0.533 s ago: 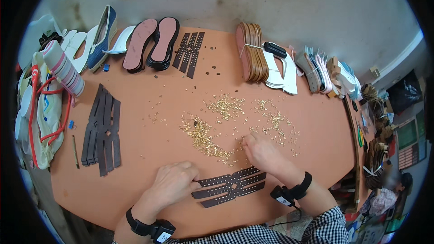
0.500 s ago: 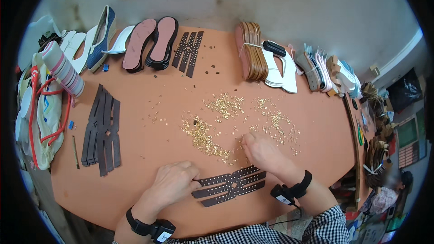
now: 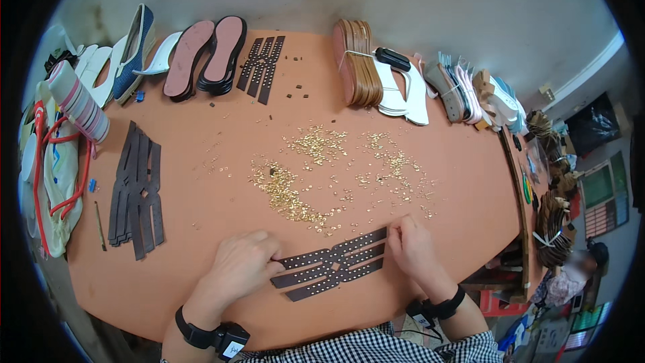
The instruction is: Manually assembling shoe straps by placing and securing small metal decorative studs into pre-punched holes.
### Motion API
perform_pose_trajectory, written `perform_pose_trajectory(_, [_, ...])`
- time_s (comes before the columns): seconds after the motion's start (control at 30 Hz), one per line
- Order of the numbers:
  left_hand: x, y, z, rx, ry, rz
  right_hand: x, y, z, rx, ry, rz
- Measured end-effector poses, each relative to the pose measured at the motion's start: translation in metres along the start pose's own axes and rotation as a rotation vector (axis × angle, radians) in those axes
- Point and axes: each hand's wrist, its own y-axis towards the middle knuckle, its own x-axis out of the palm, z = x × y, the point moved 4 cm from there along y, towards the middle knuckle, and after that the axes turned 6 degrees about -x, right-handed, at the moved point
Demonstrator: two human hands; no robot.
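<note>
A dark brown studded shoe upper (image 3: 316,272), cut into straps around a small diamond hole, lies before me with rows of small pale studs. At its left end, my left hand (image 3: 245,262) pinches the straps between thumb and fingers. My right hand (image 3: 413,249) is closed at the upper right end, its fingertips against the top strap; whether a tiny piece is also in them is hidden. Loose gold studs (image 3: 285,195) are scattered in heaps just beyond the upper.
Plain dark uppers (image 3: 138,195) are stacked at left, near a thin stick (image 3: 100,225). Another studded upper (image 3: 262,67) lies at the back beside pink-topped soles (image 3: 222,57). Bundled brown soles (image 3: 359,64) stand back right. A person (image 3: 571,279) is far right.
My right hand has come back from the loose gold studs to the right end of the upper. My left hand keeps its place at the left end. The whole view has shifted slightly.
</note>
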Motion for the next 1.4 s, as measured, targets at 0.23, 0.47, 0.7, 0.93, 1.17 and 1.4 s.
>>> perform_pose_trajectory(0.23, [0.006,0.001,-0.004,-0.009,-0.006,-0.011,-0.006,-0.016,0.008,-0.050,-0.154,0.131])
perform_pose_trajectory(0.47, [0.003,0.001,-0.002,0.015,-0.037,0.036,-0.013,-0.014,0.017,0.070,0.135,0.075])
perform_pose_trajectory(0.7, [0.002,0.000,-0.001,0.020,-0.040,0.054,-0.011,-0.007,0.024,0.030,0.149,-0.037])
perform_pose_trajectory(0.93, [0.005,-0.001,-0.004,0.020,-0.038,0.053,-0.005,-0.005,0.020,0.046,0.029,-0.145])
perform_pose_trajectory(1.17, [0.003,0.000,-0.007,0.047,-0.025,0.088,-0.010,0.008,0.017,0.046,-0.056,-0.263])
perform_pose_trajectory(1.4, [0.002,0.001,-0.001,0.031,-0.028,0.070,-0.012,0.007,0.014,0.046,-0.038,-0.265])
